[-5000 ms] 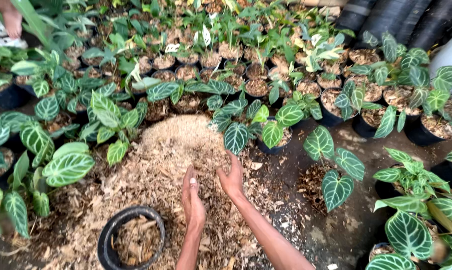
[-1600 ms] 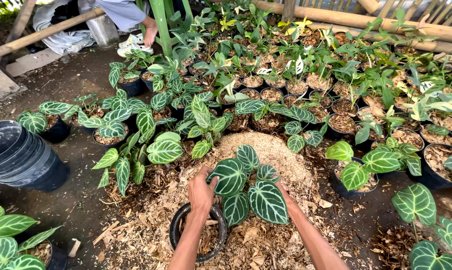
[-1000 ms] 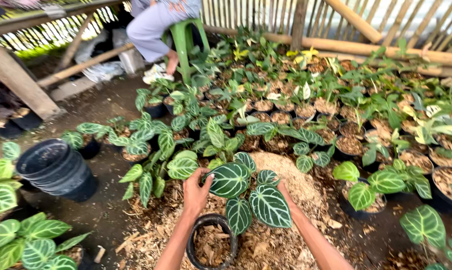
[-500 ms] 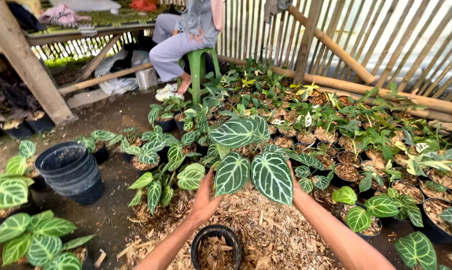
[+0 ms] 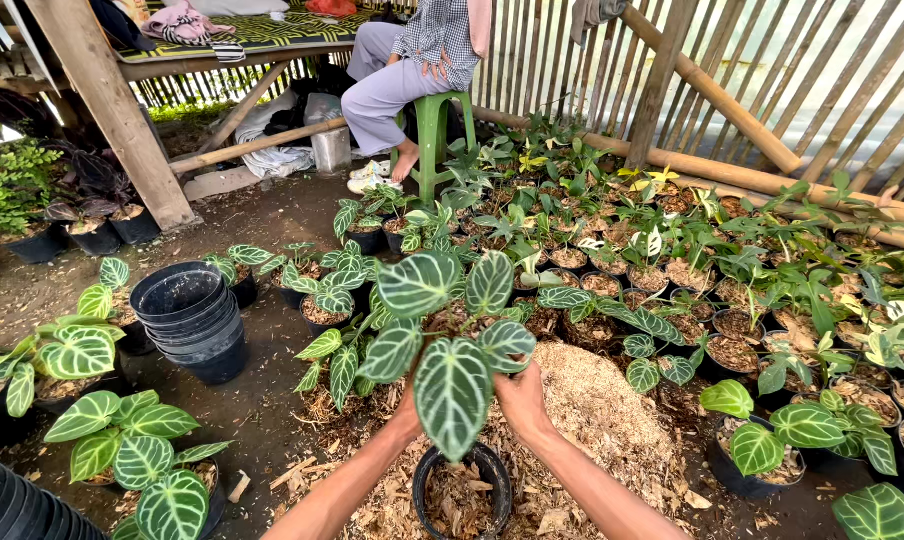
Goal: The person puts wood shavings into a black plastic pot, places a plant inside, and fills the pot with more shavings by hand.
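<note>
Both hands, left (image 5: pixel 407 408) and right (image 5: pixel 522 398), fingers closed around the veined plant (image 5: pixel 452 345), hold it clear above the black pot (image 5: pixel 460 490).

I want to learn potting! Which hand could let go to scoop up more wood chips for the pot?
Probably the right hand: it sits beside the pile of chips. The left hand, mostly hidden behind leaves, could keep its grip on the plant above the black pot.

Dark green leaves with pale white veins on the held plant (image 5: pixel 452 340), black pot (image 5: pixel 460 490) with brown chips, tan sawdust pile (image 5: pixel 597 410), black stacked pots (image 5: pixel 192 320), bright green stool (image 5: pixel 434 130), lavender trousers (image 5: pixel 377 95).
</note>
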